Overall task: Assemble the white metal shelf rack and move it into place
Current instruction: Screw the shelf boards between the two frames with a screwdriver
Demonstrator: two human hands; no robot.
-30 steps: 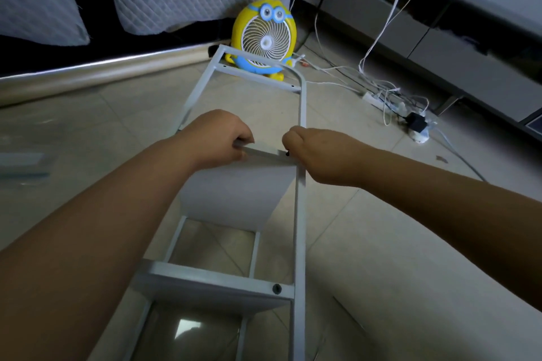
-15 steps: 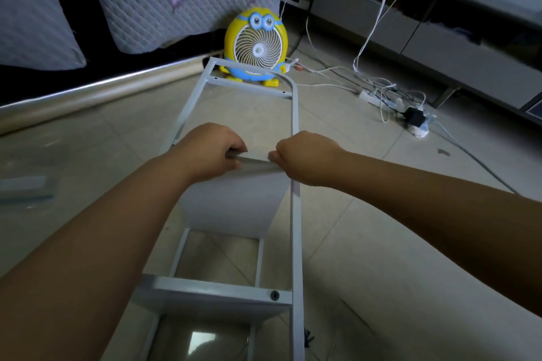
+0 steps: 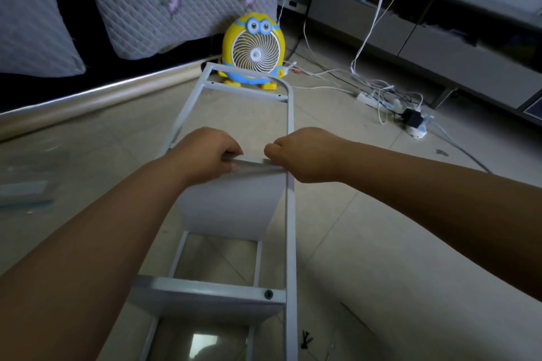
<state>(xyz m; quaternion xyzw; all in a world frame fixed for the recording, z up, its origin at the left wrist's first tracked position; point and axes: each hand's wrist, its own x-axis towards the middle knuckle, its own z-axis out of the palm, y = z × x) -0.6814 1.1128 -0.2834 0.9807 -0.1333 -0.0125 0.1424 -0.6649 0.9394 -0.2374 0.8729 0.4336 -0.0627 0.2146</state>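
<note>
Head view: the rack (image 3: 290, 114) lies flat on the floor (image 3: 366, 214), its long axis running straight away from you toward the fan (image 3: 253, 50). The shelf (image 3: 231, 202) stands on edge across it, directly under your hands. Your left hand (image 3: 205, 152) grips the shelf's top edge near its left end. Your right hand (image 3: 302, 154) is fisted at the right corner, where the shelf meets the right rail (image 3: 290, 243); I cannot tell what it pinches. That corner joint looks like your next job, and your right hand is nearer.
</note>
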